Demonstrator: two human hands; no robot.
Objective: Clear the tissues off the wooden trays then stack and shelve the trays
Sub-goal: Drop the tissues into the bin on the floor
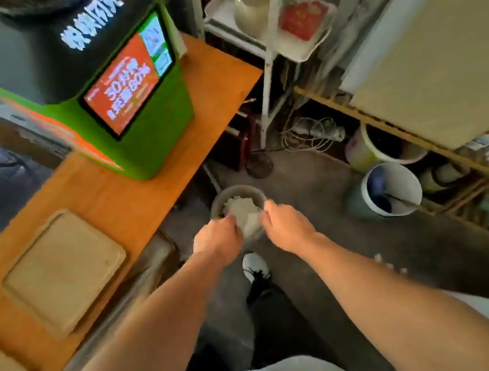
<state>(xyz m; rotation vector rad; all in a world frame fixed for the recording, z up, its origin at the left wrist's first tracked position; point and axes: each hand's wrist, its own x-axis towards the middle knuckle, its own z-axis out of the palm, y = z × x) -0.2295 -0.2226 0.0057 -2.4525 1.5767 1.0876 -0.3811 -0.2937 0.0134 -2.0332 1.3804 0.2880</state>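
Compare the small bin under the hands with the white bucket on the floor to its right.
The small bin has a grey rim; the white bucket is pale with a dark blue inside. The bin holds white tissues; the bucket holds a dark stick-like thing. The bin looks narrower than the bucket. Both are round, open-topped and stand on the floor.

Dim indoor light, brighter daylight top right of green kiosk [108,88]. Kiosk screen glows, text smeared. Motion blur throughout; wide-angle bending at edges. Floor below kiosk shadowed.

Wooden tray [64,271] top bare, open above; green kiosk [125,108] blocks behind.
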